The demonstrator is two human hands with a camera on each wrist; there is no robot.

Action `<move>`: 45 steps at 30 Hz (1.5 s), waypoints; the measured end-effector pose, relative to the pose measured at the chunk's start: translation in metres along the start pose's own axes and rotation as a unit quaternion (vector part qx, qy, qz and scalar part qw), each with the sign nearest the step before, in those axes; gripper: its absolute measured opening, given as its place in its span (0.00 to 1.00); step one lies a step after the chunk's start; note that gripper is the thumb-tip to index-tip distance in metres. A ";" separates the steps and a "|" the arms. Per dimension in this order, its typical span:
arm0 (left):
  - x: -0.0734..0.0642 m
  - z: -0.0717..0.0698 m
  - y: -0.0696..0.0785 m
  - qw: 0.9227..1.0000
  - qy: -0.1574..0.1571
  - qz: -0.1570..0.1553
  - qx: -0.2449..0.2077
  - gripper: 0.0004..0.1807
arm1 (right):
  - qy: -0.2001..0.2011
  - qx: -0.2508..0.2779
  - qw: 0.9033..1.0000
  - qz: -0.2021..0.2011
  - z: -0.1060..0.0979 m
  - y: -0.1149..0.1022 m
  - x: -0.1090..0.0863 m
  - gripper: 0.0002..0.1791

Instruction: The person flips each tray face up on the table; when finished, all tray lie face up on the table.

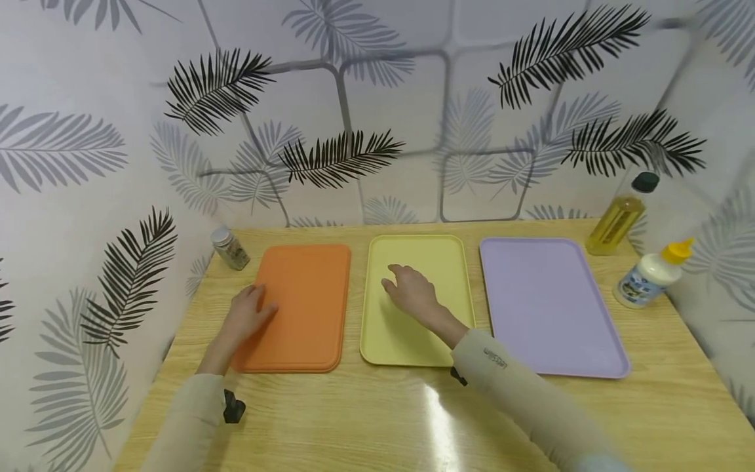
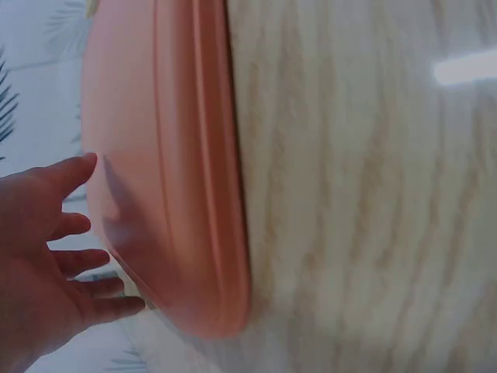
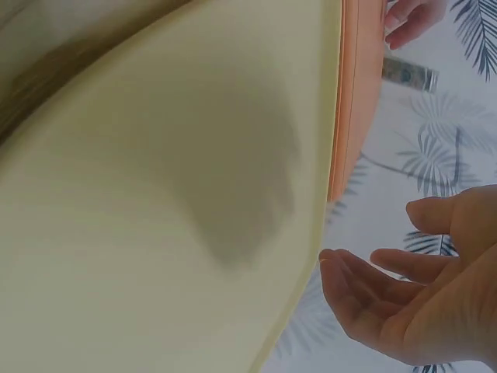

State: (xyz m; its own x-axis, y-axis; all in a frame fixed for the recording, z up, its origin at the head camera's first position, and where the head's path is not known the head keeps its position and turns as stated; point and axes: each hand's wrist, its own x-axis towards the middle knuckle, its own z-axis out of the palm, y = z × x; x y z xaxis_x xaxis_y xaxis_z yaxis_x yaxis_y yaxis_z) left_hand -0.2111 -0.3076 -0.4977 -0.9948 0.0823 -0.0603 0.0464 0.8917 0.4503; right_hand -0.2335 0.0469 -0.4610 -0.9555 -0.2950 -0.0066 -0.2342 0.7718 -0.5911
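Over the left edge of the orange tray (image 1: 303,308) is my left hand (image 1: 248,314), its fingers spread and nothing held. The left wrist view shows that hand (image 2: 46,268) beside the tray's rounded side (image 2: 186,194), with a shadow cast on the tray. My right hand (image 1: 411,292) hovers above the yellow tray (image 1: 425,341), fingers loosely bent around nothing. In the right wrist view, this hand (image 3: 427,291) appears past the rim of the yellow tray (image 3: 116,272), and its shadow falls on the tray's bare surface.
A purple tray (image 1: 548,301) lies to the right of the yellow one. At the back left stands a small jar (image 1: 231,249). An oil bottle (image 1: 616,223) and a white bottle with a yellow cap (image 1: 645,280) stand at the right edge. A patterned wall (image 1: 366,118) rises behind the table.
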 end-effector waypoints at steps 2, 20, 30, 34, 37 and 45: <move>-0.001 -0.001 -0.004 1.000 -0.005 -0.004 0.004 0.34 | -0.004 -0.001 1.000 -0.003 0.007 -0.009 0.005 0.26; -0.002 0.002 -0.023 1.000 -0.014 0.013 0.014 0.33 | -0.037 -0.041 0.996 -0.071 0.069 -0.054 0.020 0.24; -0.001 -0.009 -0.015 0.999 -0.042 0.000 0.004 0.30 | -0.015 -0.089 0.990 -0.112 0.092 -0.052 0.024 0.08; -0.002 -0.008 -0.013 0.999 -0.047 -0.005 -0.006 0.30 | -0.001 -0.152 0.985 -0.086 0.100 -0.058 0.019 0.10; -0.003 -0.007 -0.015 0.999 -0.043 -0.010 -0.009 0.30 | 0.007 -0.174 0.982 -0.069 0.105 -0.063 0.017 0.12; -0.004 -0.010 -0.022 0.999 -0.018 0.005 -0.026 0.30 | 0.000 -0.031 0.999 0.008 0.108 -0.074 0.017 0.19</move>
State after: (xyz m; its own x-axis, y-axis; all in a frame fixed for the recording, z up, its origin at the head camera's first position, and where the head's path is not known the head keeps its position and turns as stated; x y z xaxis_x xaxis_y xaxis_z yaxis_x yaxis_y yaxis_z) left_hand -0.2087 -0.3324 -0.4988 -0.9904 0.1084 -0.0863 0.0516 0.8665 0.4965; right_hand -0.2130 -0.0763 -0.5046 -0.9593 -0.2820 -0.0162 -0.2290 0.8099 -0.5400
